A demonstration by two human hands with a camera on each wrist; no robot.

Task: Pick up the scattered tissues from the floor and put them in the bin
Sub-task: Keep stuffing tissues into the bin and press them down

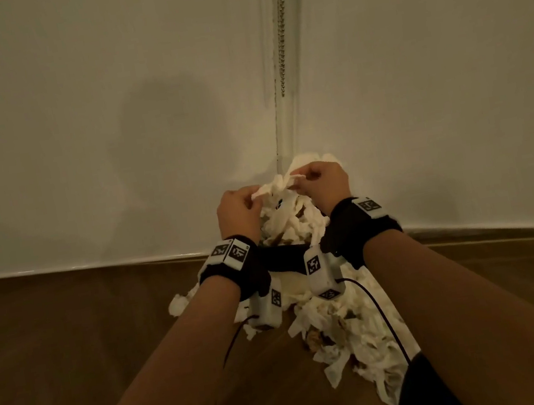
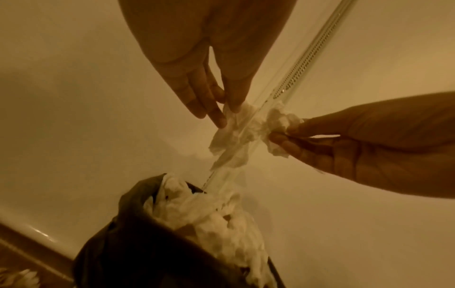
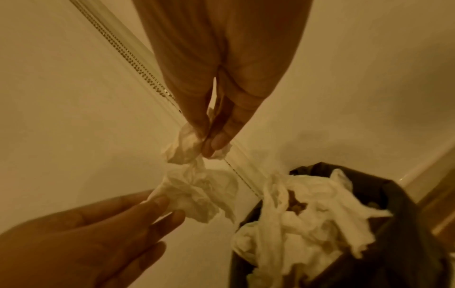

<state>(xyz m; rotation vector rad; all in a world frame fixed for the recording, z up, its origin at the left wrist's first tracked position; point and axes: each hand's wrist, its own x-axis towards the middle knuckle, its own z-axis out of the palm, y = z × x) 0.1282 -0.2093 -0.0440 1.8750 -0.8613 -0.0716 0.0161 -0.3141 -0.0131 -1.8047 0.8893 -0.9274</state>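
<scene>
Both hands, the left hand (image 1: 237, 211) and right hand (image 1: 320, 183), are seen pinching opposite ends of one crumpled tissue (image 2: 242, 134) held just above the bin (image 3: 403, 241), which is heaped with tissues (image 3: 307, 216) against the wall (image 1: 91, 124), while more scattered tissues (image 1: 353, 328) are strewn on the floor (image 1: 70, 335) beside it.

bin (image 1: 284, 258): mostly hidden behind wrists and heaped tissues | floor tissues (image 1: 358, 337): partly covered by right forearm
</scene>
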